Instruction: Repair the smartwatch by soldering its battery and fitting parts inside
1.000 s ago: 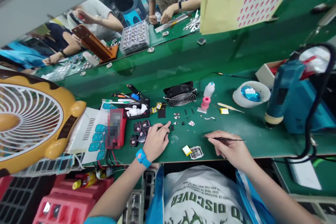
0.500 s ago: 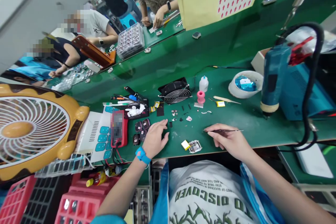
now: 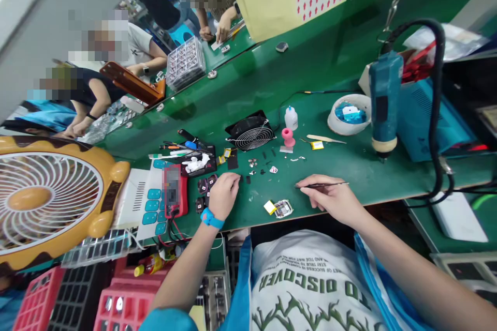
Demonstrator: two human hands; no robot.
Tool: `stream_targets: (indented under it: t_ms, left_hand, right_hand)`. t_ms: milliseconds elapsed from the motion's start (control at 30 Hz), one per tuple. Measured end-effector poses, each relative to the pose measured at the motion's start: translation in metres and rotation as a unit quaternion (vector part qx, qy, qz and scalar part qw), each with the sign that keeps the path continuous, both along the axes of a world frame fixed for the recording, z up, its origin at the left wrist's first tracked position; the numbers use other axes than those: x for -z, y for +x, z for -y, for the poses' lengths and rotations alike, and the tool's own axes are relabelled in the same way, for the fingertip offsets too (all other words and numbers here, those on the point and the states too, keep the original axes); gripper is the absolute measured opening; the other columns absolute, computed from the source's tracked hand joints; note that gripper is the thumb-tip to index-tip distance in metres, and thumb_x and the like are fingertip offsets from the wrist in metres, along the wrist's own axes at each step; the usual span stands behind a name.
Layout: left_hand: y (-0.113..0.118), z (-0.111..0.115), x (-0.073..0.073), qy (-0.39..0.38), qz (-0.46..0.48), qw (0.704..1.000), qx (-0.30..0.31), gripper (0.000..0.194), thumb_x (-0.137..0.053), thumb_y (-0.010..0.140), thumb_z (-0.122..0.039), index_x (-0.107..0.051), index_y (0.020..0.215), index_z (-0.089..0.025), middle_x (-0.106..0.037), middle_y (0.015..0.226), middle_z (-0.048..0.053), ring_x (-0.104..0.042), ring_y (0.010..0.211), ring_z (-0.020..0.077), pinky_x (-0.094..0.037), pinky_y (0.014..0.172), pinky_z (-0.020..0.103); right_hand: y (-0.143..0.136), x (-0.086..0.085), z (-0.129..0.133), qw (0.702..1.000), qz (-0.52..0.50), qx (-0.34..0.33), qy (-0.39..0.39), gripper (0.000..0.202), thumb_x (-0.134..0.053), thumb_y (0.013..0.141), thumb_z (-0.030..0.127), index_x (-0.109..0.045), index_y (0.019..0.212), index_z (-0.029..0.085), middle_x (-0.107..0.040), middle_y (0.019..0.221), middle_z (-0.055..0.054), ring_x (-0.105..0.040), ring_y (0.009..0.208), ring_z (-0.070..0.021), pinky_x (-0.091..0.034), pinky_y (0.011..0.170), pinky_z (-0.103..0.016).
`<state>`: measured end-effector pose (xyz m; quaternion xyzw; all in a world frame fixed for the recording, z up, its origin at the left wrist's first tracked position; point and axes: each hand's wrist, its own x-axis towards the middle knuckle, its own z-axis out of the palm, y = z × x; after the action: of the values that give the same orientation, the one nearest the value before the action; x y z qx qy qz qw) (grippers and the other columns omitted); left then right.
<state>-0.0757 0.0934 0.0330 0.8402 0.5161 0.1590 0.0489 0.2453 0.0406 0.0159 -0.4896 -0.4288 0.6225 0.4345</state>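
Note:
My right hand [image 3: 330, 195] is closed around slim dark tweezers [image 3: 324, 184], whose tip points left over the bench. Left of that tip lies an opened watch-like device [image 3: 283, 208] with a silver case, and a yellow-and-white battery [image 3: 269, 208] touches its left side. My left hand [image 3: 225, 194] rests on the bench with its fingers drawn together. A tiny dark bit shows at its fingertips, too small to name. Beside them lies a small black rectangular piece [image 3: 248, 179]. Several dark watch-like units [image 3: 202, 186] sit partly behind the left hand.
Small loose parts [image 3: 273, 169] lie mid-bench. Behind them stand a black fan [image 3: 252, 132], a pink holder [image 3: 288, 137], a white bottle [image 3: 291, 118] and a white bowl [image 3: 334, 123]. An electric screwdriver [image 3: 385, 103] hangs at right. A red meter [image 3: 174, 191] lies left. Co-workers sit opposite.
My left hand's fingers, spread before, have drawn together at the bench surface. My right hand keeps the tweezers in nearly the same place. The view has shifted slightly.

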Motion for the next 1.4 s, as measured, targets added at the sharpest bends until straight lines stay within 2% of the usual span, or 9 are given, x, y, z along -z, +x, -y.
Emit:
stream_targets:
  t_ms: [267,600,767,900,1067,1133,1267,1333,1400]
  left_hand:
    - [0.004,-0.025,0.006,-0.035,-0.016,0.999,-0.013,0.015,-0.057,0.102,-0.02,-0.067,0.091,-0.021,-0.07,0.092,0.005,-0.07,0.09,0.021,-0.059,0.084,0.034]
    - [-0.003,-0.025,-0.006,-0.086,-0.016,0.996,0.0,0.016,-0.059,0.1,-0.024,-0.069,0.088,-0.021,-0.069,0.091,0.004,-0.068,0.085,0.0193,-0.057,0.08,0.031]
    - [0.004,-0.025,0.004,-0.082,-0.012,0.996,-0.01,0.018,-0.057,0.101,-0.026,-0.066,0.086,-0.021,-0.066,0.09,0.005,-0.063,0.086,0.0215,-0.054,0.081,0.035]
    - [0.005,-0.021,0.011,-0.047,0.008,0.997,-0.061,0.019,-0.054,0.101,-0.026,-0.063,0.085,-0.021,-0.065,0.092,0.008,-0.061,0.089,0.0247,-0.052,0.081,0.039]
    - [-0.025,0.024,-0.006,-0.002,0.062,0.984,-0.169,0.023,-0.047,0.104,-0.029,-0.059,0.086,-0.022,-0.066,0.093,0.009,-0.063,0.092,0.025,-0.054,0.083,0.041]
    - [-0.04,0.057,-0.015,-0.019,0.082,0.979,-0.188,0.03,-0.048,0.104,-0.033,-0.057,0.078,-0.023,-0.065,0.082,0.005,-0.064,0.078,0.0211,-0.054,0.071,0.035]
    - [-0.05,0.124,-0.02,-0.057,0.125,0.966,-0.217,0.058,-0.032,0.11,-0.036,-0.039,0.054,-0.024,-0.045,0.047,-0.002,-0.048,0.043,0.0142,-0.042,0.045,0.028]
    - [-0.039,0.145,-0.016,-0.057,0.143,0.961,-0.23,0.057,-0.035,0.11,-0.04,-0.047,0.056,-0.023,-0.057,0.053,0.001,-0.058,0.05,0.0154,-0.049,0.05,0.029]
    - [-0.022,0.154,-0.01,-0.063,0.155,0.961,-0.219,0.043,-0.048,0.106,-0.046,-0.065,0.074,-0.021,-0.078,0.084,0.007,-0.075,0.082,0.0216,-0.062,0.074,0.035]
  right_hand:
    - [0.0,-0.001,-0.001,1.0,0.009,-0.002,0.003,0.037,-0.081,0.08,0.054,-0.078,0.087,0.018,-0.067,0.068,-0.002,-0.051,0.046,-0.009,-0.038,0.039,-0.024]
    - [-0.001,-0.002,-0.003,1.0,0.003,0.0,0.004,0.037,-0.081,0.078,0.054,-0.078,0.086,0.018,-0.069,0.073,-0.003,-0.053,0.045,-0.0084,-0.037,0.037,-0.022]
    - [-0.001,-0.004,-0.003,1.0,0.006,-0.006,0.002,0.037,-0.081,0.079,0.053,-0.078,0.086,0.017,-0.062,0.058,0.001,-0.046,0.041,-0.0078,-0.036,0.038,-0.023]
    - [0.0,-0.005,-0.002,1.0,0.012,-0.007,0.005,0.038,-0.08,0.079,0.055,-0.078,0.087,0.017,-0.061,0.055,0.002,-0.046,0.041,-0.0083,-0.036,0.038,-0.023]
    - [0.001,-0.003,-0.001,1.0,0.018,-0.003,0.008,0.041,-0.083,0.077,0.058,-0.079,0.087,0.018,-0.066,0.064,-0.001,-0.053,0.045,-0.01,-0.04,0.038,-0.023]
    - [0.001,-0.001,0.0,1.0,0.023,-0.001,0.013,0.041,-0.083,0.077,0.059,-0.08,0.087,0.019,-0.066,0.065,-0.001,-0.053,0.045,-0.0098,-0.04,0.037,-0.023]
    - [0.002,0.001,0.0,0.999,0.045,-0.006,0.01,0.039,-0.084,0.078,0.057,-0.081,0.088,0.019,-0.066,0.064,-0.002,-0.053,0.046,-0.0102,-0.039,0.038,-0.024]
    - [0.003,0.001,0.001,0.998,0.058,-0.011,0.004,0.037,-0.085,0.079,0.056,-0.081,0.089,0.02,-0.065,0.062,-0.002,-0.053,0.046,-0.0109,-0.039,0.038,-0.024]
    - [0.003,0.001,0.002,0.998,0.068,-0.012,0.002,0.036,-0.085,0.079,0.054,-0.081,0.088,0.02,-0.064,0.06,-0.002,-0.053,0.046,-0.0114,-0.04,0.039,-0.025]
